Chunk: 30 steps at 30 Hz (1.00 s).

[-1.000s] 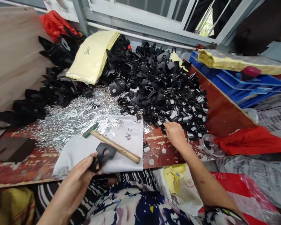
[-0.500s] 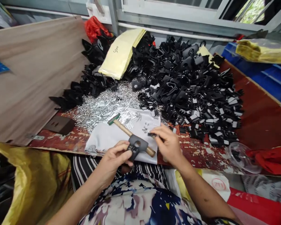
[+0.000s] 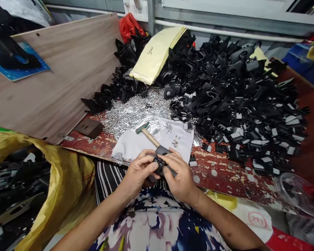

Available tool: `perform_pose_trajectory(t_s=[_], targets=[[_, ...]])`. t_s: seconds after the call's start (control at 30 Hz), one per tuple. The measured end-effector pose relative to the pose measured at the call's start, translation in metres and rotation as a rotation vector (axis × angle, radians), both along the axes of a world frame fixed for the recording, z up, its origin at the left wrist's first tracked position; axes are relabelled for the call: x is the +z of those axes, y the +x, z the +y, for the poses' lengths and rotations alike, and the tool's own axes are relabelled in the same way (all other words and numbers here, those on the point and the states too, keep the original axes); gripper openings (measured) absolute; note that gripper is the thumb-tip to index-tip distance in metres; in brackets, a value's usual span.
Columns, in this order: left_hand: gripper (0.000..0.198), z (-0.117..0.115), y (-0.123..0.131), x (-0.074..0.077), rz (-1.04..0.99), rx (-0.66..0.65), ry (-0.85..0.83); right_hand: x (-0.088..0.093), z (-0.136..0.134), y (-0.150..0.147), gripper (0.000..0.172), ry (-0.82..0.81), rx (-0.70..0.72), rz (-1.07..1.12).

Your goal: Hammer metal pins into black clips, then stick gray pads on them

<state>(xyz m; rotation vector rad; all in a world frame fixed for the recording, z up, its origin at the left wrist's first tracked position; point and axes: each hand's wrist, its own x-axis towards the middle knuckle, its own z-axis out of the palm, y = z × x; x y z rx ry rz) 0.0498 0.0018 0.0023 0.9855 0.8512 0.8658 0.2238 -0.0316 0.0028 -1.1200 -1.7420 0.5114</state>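
Note:
My left hand point(image 3: 141, 170) is closed on a black plastic part point(image 3: 159, 164) near the front edge of the table. Pressed against the same part from the other side is my right hand point(image 3: 178, 172), its thumb and fingers closed; the small piece between them is largely hidden. Just beyond the hands, a hammer point(image 3: 150, 137) with a green head and wooden handle lies on a white cloth point(image 3: 131, 143). A few small metal bits point(image 3: 176, 141) rest on the cloth. Behind it spreads a heap of silver pins point(image 3: 128, 113).
Black plastic parts point(image 3: 217, 90) are piled high at the back and right. A brown block point(image 3: 89, 128) sits by the wooden board point(image 3: 68, 69) at left. A yellow sack point(image 3: 60, 188) stands at lower left, a clear bowl point(image 3: 295, 191) at right.
My right hand has moved left and down with its small dark piece to meet the black part in my left hand. The view has turned left.

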Motion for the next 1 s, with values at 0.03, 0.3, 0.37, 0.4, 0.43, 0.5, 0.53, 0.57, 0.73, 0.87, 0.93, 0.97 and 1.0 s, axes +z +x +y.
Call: perform_pose_trajectory(t_s=[0.03,0.3,0.37,0.4,0.43,0.5,0.53,0.57,0.73,0.87,0.93,0.97,1.0], targets=[[0.023,0.001,-0.003,0.000,0.030,-0.001,0.020,0.001,-0.001,0.002,0.044,-0.052,0.055,0.026],[0.022,0.007,-0.021,0.003,0.078,0.024,-0.027,-0.004,0.069,0.082,0.029,-0.029,-0.069,-0.408],[0.026,0.007,-0.020,0.003,0.102,0.019,-0.050,-0.014,0.089,0.098,0.021,-0.045,-0.070,-0.488],[0.027,0.007,-0.019,0.002,0.124,0.014,-0.055,-0.018,0.096,0.102,0.019,-0.064,-0.044,-0.496],[0.028,0.008,-0.018,0.002,0.155,0.014,-0.046,-0.020,0.099,0.104,0.020,-0.077,-0.033,-0.481],[0.025,0.010,-0.015,0.002,0.250,0.040,0.061,-0.019,0.097,0.102,0.017,-0.133,-0.055,-0.346],[0.022,0.011,-0.014,0.002,0.321,0.054,0.175,-0.016,0.092,0.098,0.012,-0.211,-0.047,-0.221],[0.019,0.013,-0.012,0.004,0.406,0.060,0.322,-0.011,0.085,0.094,0.007,-0.338,-0.009,-0.068],[0.013,0.015,0.001,0.020,0.712,-0.136,1.013,0.012,0.049,0.061,0.045,-1.040,0.396,0.405],[0.030,0.008,0.008,0.027,0.729,-0.232,1.198,0.012,0.038,0.046,0.053,-1.082,0.429,0.371],[0.033,0.006,0.006,0.028,0.754,-0.216,1.162,0.013,0.039,0.051,0.046,-1.043,0.390,0.320],[0.032,0.006,0.004,0.028,0.766,-0.195,1.115,0.015,0.041,0.058,0.038,-0.982,0.334,0.256],[0.031,0.007,0.001,0.027,0.775,-0.162,1.052,0.017,0.045,0.065,0.027,-0.881,0.238,0.149]])
